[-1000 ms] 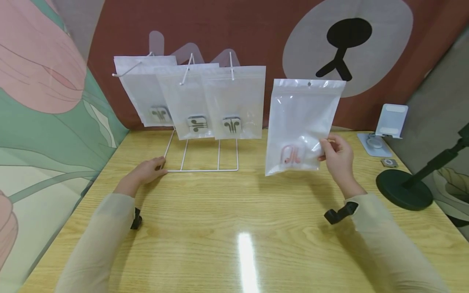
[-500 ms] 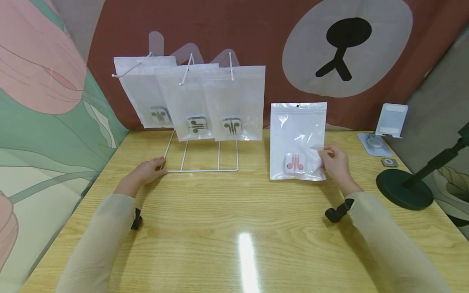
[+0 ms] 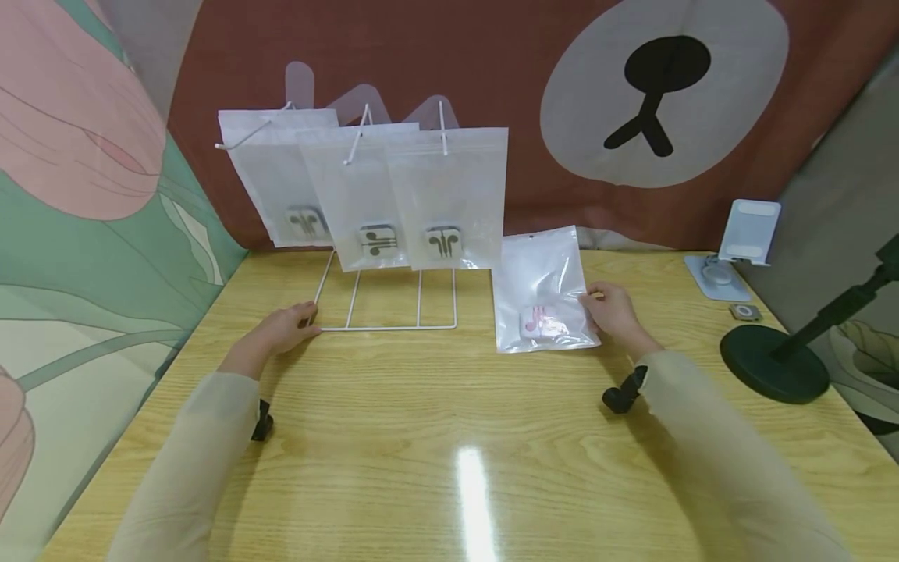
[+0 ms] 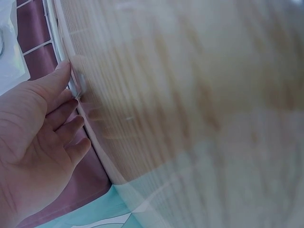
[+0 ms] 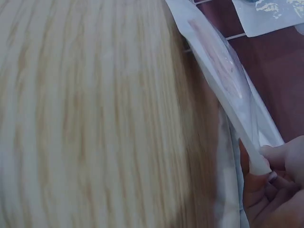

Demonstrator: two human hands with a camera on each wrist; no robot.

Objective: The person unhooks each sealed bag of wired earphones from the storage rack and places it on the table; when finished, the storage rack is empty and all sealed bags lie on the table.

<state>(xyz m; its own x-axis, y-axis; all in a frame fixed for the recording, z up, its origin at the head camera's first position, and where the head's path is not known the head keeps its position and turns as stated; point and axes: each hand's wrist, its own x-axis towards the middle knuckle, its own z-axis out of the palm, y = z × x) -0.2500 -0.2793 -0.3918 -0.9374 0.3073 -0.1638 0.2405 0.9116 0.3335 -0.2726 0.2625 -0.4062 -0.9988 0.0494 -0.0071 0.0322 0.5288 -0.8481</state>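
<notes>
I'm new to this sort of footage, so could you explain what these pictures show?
There's no machine here, just a person's two bare hands. The wide picture comes from a head camera looking forward and down; the close ones come from a camera on each wrist. The left hand holds a corner of a white wire rack, with see-through bags hanging above its base. The right hand pinches the edge of another bag, containing what look like pink earphones. Further right on the table are a phone stand and a dark lamp-like base.
</notes>
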